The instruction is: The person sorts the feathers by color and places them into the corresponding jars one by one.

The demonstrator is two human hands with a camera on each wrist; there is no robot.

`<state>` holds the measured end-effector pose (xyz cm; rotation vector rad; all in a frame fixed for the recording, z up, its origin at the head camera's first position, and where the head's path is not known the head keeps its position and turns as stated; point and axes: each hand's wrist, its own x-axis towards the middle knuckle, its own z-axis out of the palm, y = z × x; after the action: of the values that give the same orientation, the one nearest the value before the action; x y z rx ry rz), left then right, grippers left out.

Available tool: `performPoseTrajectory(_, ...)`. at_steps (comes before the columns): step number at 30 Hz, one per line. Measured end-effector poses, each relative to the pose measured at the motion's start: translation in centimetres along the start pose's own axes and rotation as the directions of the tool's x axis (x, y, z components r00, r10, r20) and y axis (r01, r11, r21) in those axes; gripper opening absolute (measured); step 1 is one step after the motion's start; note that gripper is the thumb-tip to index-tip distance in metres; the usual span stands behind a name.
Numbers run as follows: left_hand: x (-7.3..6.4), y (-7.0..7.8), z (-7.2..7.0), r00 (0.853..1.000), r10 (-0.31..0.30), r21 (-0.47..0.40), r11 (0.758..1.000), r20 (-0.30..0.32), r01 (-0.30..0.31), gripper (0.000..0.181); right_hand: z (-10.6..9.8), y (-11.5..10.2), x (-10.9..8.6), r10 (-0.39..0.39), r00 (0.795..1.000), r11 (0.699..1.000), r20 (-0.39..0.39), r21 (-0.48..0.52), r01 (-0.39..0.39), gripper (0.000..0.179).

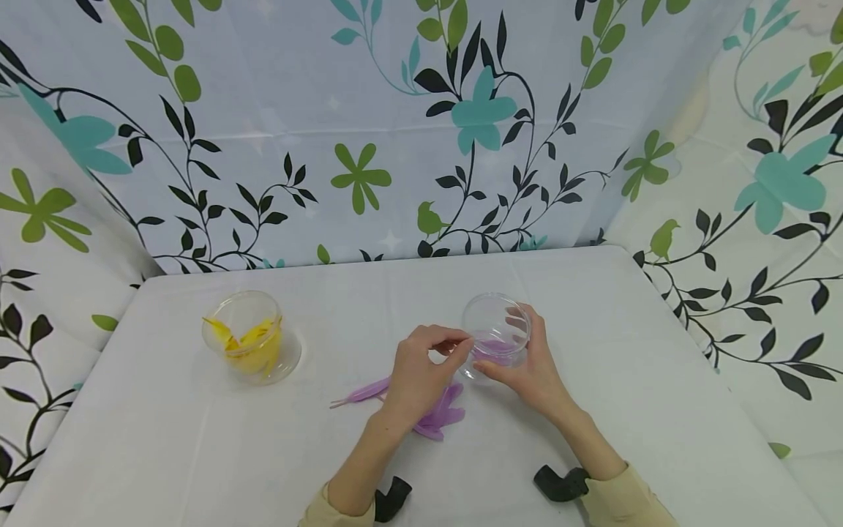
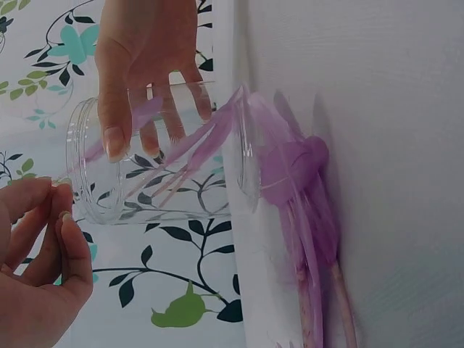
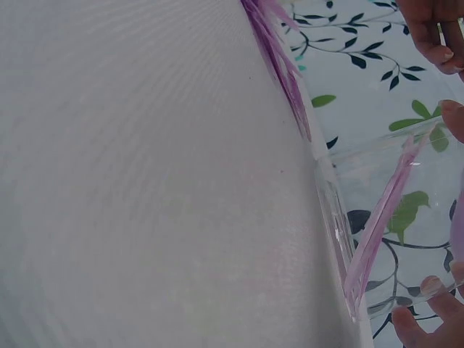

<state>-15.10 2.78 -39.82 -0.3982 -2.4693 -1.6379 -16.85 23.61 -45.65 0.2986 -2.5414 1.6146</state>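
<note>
Near the table's middle right, a clear glass jar (image 1: 495,316) stands with purple feathers (image 2: 199,145) leaning inside it. My right hand (image 1: 536,369) grips the jar from its right side, thumb in front and fingers round the back. At the jar's rim, my left hand (image 1: 418,373) pinches the thin end of a purple feather (image 2: 141,114) between thumb and forefinger; most of that feather shows within the jar in the left wrist view. More purple feathers (image 1: 444,417) lie on the table beneath my left hand and forearm, partly covered by them.
A second clear glass jar (image 1: 220,304) holding yellow feathers (image 1: 260,350) stands on the left of the white-covered table (image 1: 197,446). Behind the table hangs a leaf-patterned curtain (image 1: 276,102). Black wrist mounts (image 1: 560,483) sit at both sleeves.
</note>
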Motion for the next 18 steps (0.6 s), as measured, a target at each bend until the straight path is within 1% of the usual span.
performPoseTrajectory(3, 0.0, -0.1, 0.1, 1.000, 0.004, 0.003, 1.000, 0.016, -0.004, 0.011, 0.0, -0.1, 0.0, -0.003, 1.000, 1.000, 0.000, 0.006, 0.003, 0.107)
performPoseTrajectory(7, -0.1, -0.2, 0.1, 0.999, -0.012, 0.002, 1.000, 0.045, 0.012, 0.011, 0.0, -0.2, 0.1, -0.005, 1.000, 1.000, 0.002, 0.007, 0.005, 0.106)
performPoseTrajectory(10, -0.2, -0.2, -0.1, 0.998, -0.026, 0.021, 0.999, 0.060, 0.025, 0.012, 0.0, -0.2, 0.1, -0.008, 1.000, 1.000, 0.002, 0.005, 0.008, 0.106)
performPoseTrajectory(14, -0.3, -0.5, -1.0, 0.999, -0.031, 0.049, 0.998, 0.041, 0.029, 0.013, 0.0, -0.1, 0.1, -0.009, 1.000, 1.000, 0.000, -0.002, 0.009, 0.106)
performPoseTrajectory(18, -0.5, -0.9, -2.4, 0.998, -0.059, 0.055, 0.997, 0.010, 0.058, 0.013, 0.0, -0.1, 0.2, 0.000, 1.000, 1.000, -0.006, -0.013, 0.000, 0.107)
